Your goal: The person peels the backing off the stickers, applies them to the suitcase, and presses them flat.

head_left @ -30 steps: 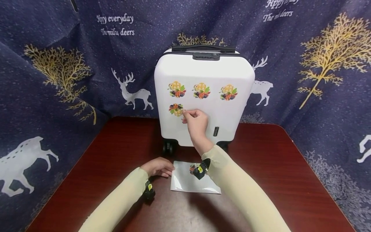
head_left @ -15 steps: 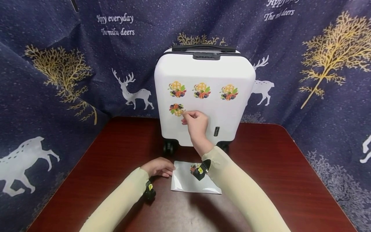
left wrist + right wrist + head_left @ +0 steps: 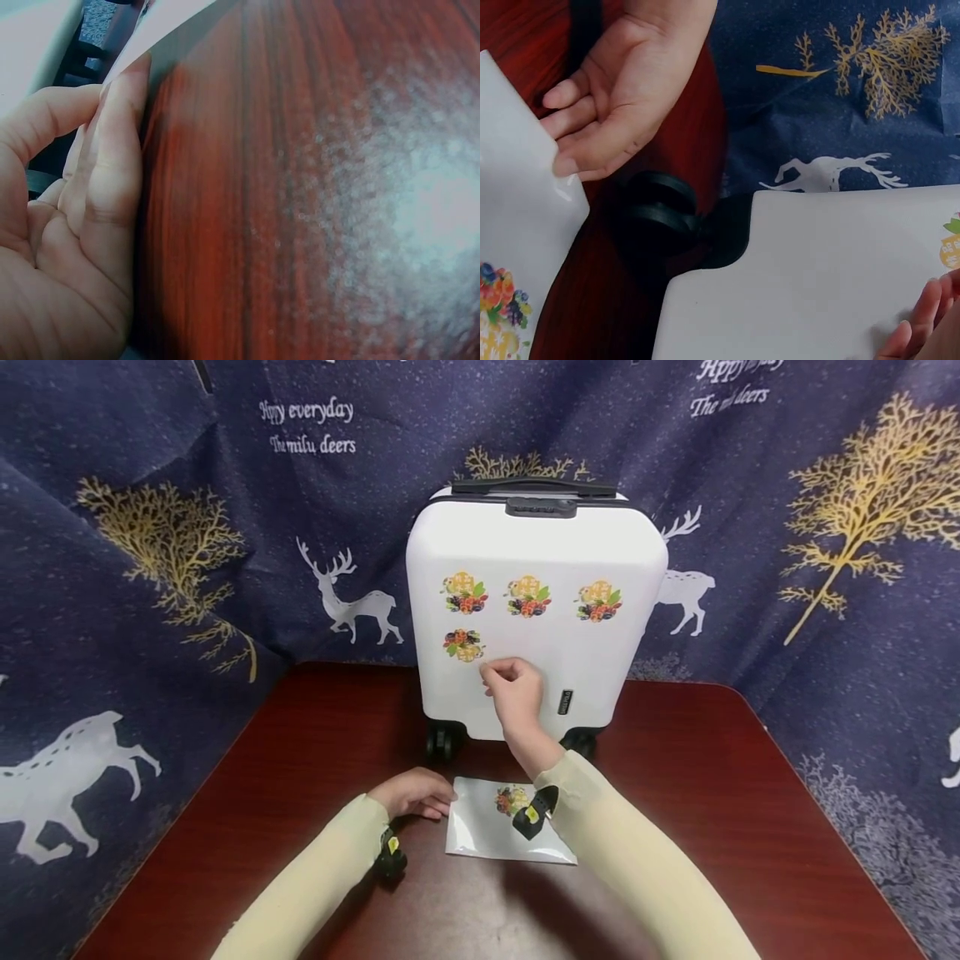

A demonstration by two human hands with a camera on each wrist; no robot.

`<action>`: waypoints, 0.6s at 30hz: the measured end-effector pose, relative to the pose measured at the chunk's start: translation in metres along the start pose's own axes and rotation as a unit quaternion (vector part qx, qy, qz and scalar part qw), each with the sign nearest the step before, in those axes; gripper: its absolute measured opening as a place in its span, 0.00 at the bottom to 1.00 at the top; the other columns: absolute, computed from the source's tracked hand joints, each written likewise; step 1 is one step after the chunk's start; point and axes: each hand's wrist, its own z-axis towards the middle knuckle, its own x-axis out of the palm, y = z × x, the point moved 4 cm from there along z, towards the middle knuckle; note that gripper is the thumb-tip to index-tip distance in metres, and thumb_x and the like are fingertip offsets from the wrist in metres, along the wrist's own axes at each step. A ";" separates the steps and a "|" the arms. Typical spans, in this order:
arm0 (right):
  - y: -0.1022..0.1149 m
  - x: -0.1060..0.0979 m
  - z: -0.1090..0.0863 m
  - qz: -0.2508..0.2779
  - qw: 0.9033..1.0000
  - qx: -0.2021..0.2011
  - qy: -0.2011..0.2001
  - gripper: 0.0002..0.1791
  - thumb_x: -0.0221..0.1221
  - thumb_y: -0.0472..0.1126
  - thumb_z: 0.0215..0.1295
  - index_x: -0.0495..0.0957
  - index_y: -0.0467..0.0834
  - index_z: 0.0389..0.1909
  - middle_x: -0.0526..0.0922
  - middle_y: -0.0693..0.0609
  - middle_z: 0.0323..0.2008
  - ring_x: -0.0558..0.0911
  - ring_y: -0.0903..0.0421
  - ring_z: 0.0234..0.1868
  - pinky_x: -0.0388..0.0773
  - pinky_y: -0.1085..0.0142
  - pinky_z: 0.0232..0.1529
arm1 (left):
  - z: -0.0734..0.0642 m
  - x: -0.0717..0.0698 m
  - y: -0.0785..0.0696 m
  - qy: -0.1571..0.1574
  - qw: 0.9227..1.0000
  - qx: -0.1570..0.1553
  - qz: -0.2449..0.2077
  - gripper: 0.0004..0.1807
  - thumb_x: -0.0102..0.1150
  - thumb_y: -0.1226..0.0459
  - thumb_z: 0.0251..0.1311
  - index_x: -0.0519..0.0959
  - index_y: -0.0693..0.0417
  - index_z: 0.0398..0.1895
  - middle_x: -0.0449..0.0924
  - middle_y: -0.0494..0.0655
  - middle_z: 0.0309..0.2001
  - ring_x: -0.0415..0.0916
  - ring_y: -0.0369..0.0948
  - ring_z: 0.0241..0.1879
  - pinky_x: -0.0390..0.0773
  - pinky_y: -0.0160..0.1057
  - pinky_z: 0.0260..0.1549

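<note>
In the head view a white suitcase [image 3: 537, 542] stands upright, with three fruit stickers in an upper row. Below the leftmost is a fruit sticker [image 3: 463, 645] turned upside down relative to them. My right hand [image 3: 517, 693] is just below and right of this sticker, apart from it, fingers loosely bent close to the case front. My left hand [image 3: 417, 793] pinches the left edge of a glossy sticker sheet [image 3: 480, 842] between thumb and fingers, as the left wrist view shows at the sheet corner [image 3: 161, 26]. One fruit sticker [image 3: 508, 799] shows on the sheet, partly behind my right wrist strap.
The suitcase rests on black wheels [image 3: 441, 741] on a dark red wooden table [image 3: 337, 718]. A black logo plate [image 3: 566, 702] sits low on its front. Behind hangs a blue cloth [image 3: 315, 502] printed with deer and golden trees.
My right hand has let go of the lower sticker's edge and moved slightly down and away. The sticker stays on the case. My left hand keeps its hold on the sheet.
</note>
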 end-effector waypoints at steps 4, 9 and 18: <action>-0.002 -0.009 -0.005 -0.008 1.000 0.003 0.024 0.06 0.65 0.37 0.65 0.84 0.37 0.37 0.80 0.61 0.25 0.77 0.65 0.24 0.81 0.65 0.35 | 0.000 0.001 0.000 -0.001 1.000 0.003 0.005 0.04 0.62 0.70 0.61 0.80 0.63 0.38 0.83 0.49 0.33 0.82 0.37 0.29 0.86 0.33 0.32; -0.006 -0.023 -0.012 -0.038 0.998 0.019 0.057 0.06 0.63 0.38 0.67 0.82 0.38 0.40 0.80 0.58 0.31 0.79 0.60 0.32 0.83 0.55 0.46 | 0.002 0.001 0.000 0.001 1.000 0.001 0.005 0.04 0.61 0.70 0.61 0.80 0.63 0.38 0.84 0.48 0.33 0.82 0.37 0.30 0.86 0.32 0.32; -0.013 -0.041 -0.026 -0.118 0.986 0.005 0.122 0.10 0.60 0.41 0.72 0.79 0.40 0.46 0.81 0.45 0.45 0.77 0.60 0.38 0.76 0.66 0.41 | 0.001 -0.001 0.000 -0.001 1.000 0.003 0.008 0.04 0.62 0.70 0.61 0.80 0.62 0.37 0.84 0.49 0.34 0.83 0.37 0.31 0.87 0.33 0.33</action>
